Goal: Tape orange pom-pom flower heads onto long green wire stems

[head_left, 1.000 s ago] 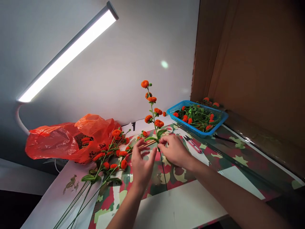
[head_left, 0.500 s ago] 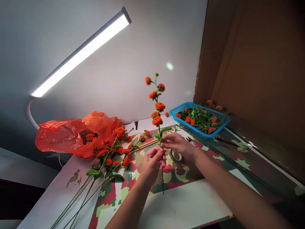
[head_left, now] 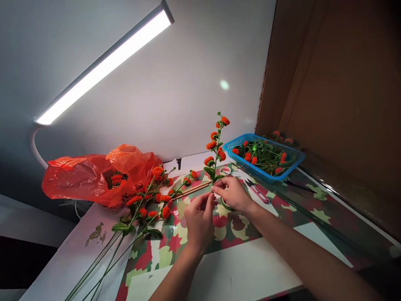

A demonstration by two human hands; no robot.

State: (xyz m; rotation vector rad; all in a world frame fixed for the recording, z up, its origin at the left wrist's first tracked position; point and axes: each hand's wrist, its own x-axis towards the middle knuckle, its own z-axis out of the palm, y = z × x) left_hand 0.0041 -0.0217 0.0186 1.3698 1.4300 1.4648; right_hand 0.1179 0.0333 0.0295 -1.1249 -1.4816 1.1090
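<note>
An artificial flower stem [head_left: 216, 150] with orange pompom blooms and green leaves stands upright over the table, tilted a little to the right. My left hand [head_left: 198, 219] pinches the stem just below the leaves. My right hand [head_left: 232, 193] pinches it from the right at the same height, fingers closed. A roll of green tape [head_left: 224, 170] lies on the table just behind my right hand.
Finished orange flower stems [head_left: 140, 209] lie at the left beside a red plastic bag [head_left: 90, 177]. A blue basket [head_left: 266, 156] of small flowers stands at the back right, pink-handled snips [head_left: 257, 191] in front of it. Wooden sticks [head_left: 191, 190] lie mid-table; a lamp bar [head_left: 103, 67] hangs overhead.
My left hand went from open to pinching the stem. The stem has swung from upright to leaning right and sits lower.
</note>
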